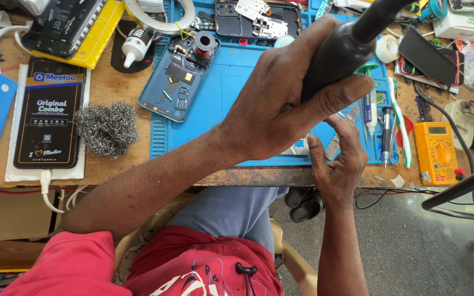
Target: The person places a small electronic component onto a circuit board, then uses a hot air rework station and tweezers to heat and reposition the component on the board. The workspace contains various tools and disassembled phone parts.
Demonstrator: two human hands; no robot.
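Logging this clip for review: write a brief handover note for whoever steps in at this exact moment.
Left hand: closed around a thick black tool handle, raised over the blue work mat.
Right hand: at the mat's near edge, fingers on a small light part, mostly hidden.
Opened phone lies on the mat's left part, a screwdriver and a yellow multimeter to the right.
Done: phone back is off. Left: cannot tell; tool tip out of view.

Bright even daylight, soft shadows – sharp, edges slightly bowed
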